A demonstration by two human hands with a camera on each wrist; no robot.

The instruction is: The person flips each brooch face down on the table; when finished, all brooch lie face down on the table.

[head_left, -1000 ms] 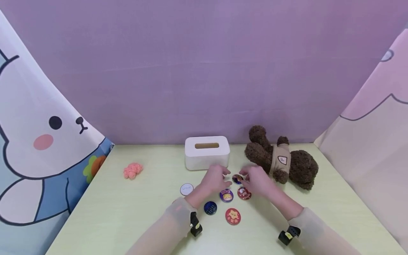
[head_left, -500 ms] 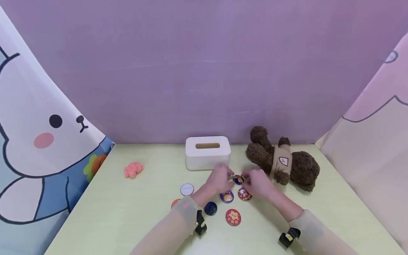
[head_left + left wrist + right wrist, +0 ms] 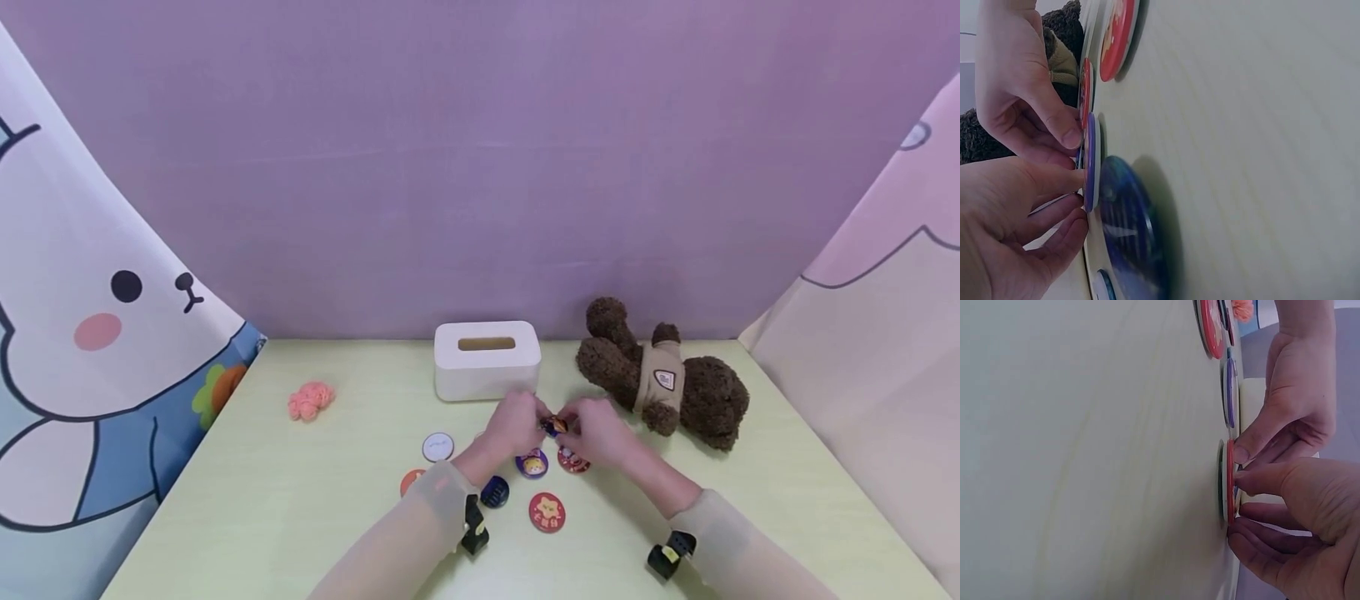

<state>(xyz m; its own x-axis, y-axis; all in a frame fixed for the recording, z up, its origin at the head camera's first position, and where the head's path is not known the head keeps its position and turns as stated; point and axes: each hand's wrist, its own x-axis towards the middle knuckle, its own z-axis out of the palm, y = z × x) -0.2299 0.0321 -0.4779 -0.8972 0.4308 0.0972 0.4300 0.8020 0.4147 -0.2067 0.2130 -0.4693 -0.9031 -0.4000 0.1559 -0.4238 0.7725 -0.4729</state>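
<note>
Between my two hands in the head view is a round pin badge [image 3: 554,426] with a dark blue and orange picture. My left hand [image 3: 513,423] pinches its left side with thumb and fingers, and my right hand [image 3: 597,429] pinches its right side. The badge looks tilted. Just in front lie a purple badge with a yellow character [image 3: 532,464] and a red patterned badge [image 3: 574,460]. In the left wrist view the purple badge [image 3: 1091,162] largely hides the held one; in the right wrist view the red badge [image 3: 1230,481] does.
Nearer lie a navy badge [image 3: 495,492] and a red star badge [image 3: 547,512]. A white badge [image 3: 438,447] and an orange one [image 3: 411,479] sit left. Behind stand a white tissue box [image 3: 487,382] and a lying brown teddy bear [image 3: 716,404]. Far left is a pink bundle [image 3: 311,401].
My hands have closed in on the dark badge from both sides and now pinch it. It has gone from lying flat to tilted, shifted slightly left.
</note>
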